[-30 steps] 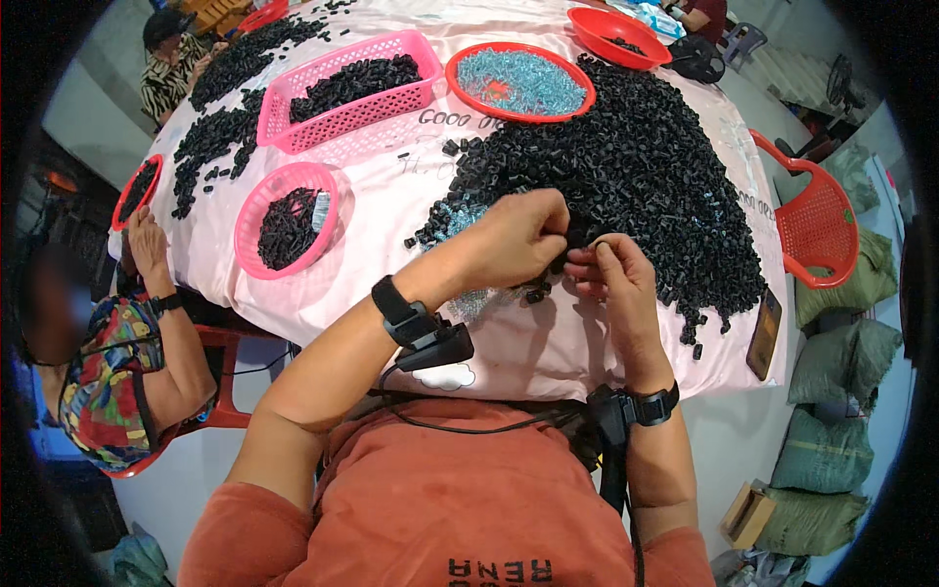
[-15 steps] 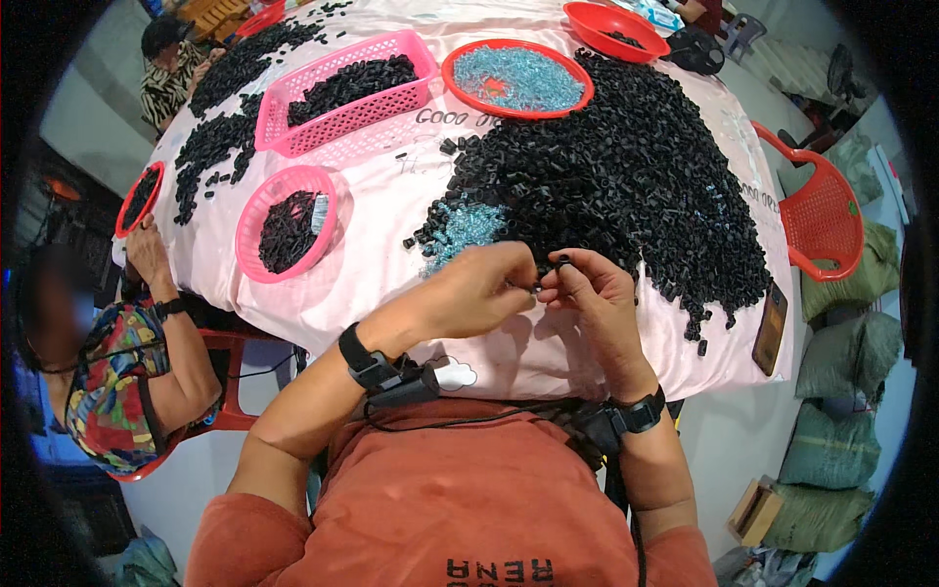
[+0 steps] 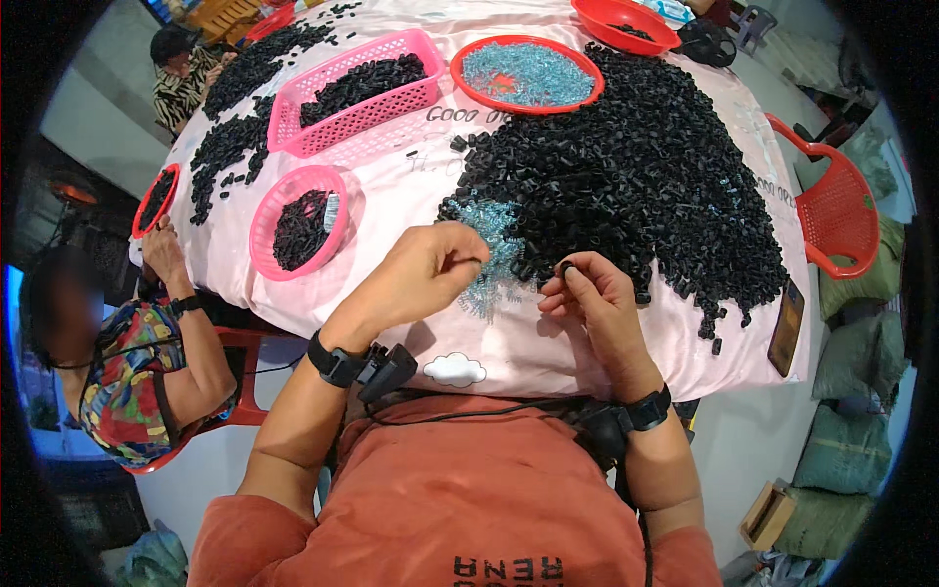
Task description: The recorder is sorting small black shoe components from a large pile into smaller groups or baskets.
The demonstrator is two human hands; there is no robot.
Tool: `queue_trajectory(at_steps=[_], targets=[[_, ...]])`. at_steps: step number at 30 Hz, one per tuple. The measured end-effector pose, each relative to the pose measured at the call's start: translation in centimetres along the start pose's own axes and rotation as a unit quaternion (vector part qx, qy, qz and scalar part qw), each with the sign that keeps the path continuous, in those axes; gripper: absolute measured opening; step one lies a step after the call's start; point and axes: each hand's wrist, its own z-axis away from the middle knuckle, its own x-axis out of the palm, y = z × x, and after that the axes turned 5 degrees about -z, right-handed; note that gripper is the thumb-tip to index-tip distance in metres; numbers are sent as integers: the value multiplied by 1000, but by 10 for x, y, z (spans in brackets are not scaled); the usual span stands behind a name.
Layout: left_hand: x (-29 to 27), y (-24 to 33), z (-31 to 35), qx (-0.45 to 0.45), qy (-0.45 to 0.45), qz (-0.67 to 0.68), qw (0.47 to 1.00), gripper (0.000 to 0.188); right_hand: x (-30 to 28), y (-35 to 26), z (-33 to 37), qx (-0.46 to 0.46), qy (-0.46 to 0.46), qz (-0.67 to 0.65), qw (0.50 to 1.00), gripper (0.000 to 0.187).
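My left hand [image 3: 425, 272] hovers at the near edge of a small heap of clear bluish pieces [image 3: 494, 235], its fingers bent together; whatever they may hold cannot be made out. My right hand [image 3: 599, 298] pinches a small black plastic piece [image 3: 567, 266] between thumb and forefinger. In front of both hands spreads a large pile of small black plastic pieces [image 3: 626, 166], with the clear bluish heap at its left edge. The two hands are apart, both over the pale pink tablecloth [image 3: 391, 210].
Beyond the pile stands a red tray [image 3: 599, 93] of clear bluish pieces. A pink basket [image 3: 284, 122] and a round pink basket [image 3: 256, 235] hold black pieces. A phone [image 3: 785, 328] lies at the right edge, near a red chair [image 3: 836, 210]. Two people sit at left.
My left hand has moved left, away from my right hand, toward the clear bluish heap. My right hand stays nearly in place with the black piece. The whole view has shifted slightly.
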Motion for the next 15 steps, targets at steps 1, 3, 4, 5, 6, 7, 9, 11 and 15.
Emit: queue_trajectory(at_steps=[1,3,4,5,6,7,9,11,15], targets=[[-1,0,3,17,-5,-40,999,10,0,-1,1,-1,-1,11,1000,15],[2,3,4,59,-7,-74,995,8,3,-2,2,-2,-3,22,1000,15],[6,6,4,68,-7,-76,995,8,4,-3,3,1,-2,34,999,15],[9,8,4,77,-7,-78,994,8,5,-4,3,4,0,46,999,16],[12,10,4,87,7,-69,994,10,5,-3,4,4,-1,46,999,16],[16,11,3,87,7,-70,994,10,4,-3,4,5,-6,46,999,15],[22,8,-1,75,18,-11,997,11,4,-3,4,7,-11,45,999,15],[24,10,-4,87,15,-22,996,11,7,-4,5,13,-20,67,997,14],[22,8,-6,89,7,24,996,11,7,-6,5,8,-12,74,997,13]])
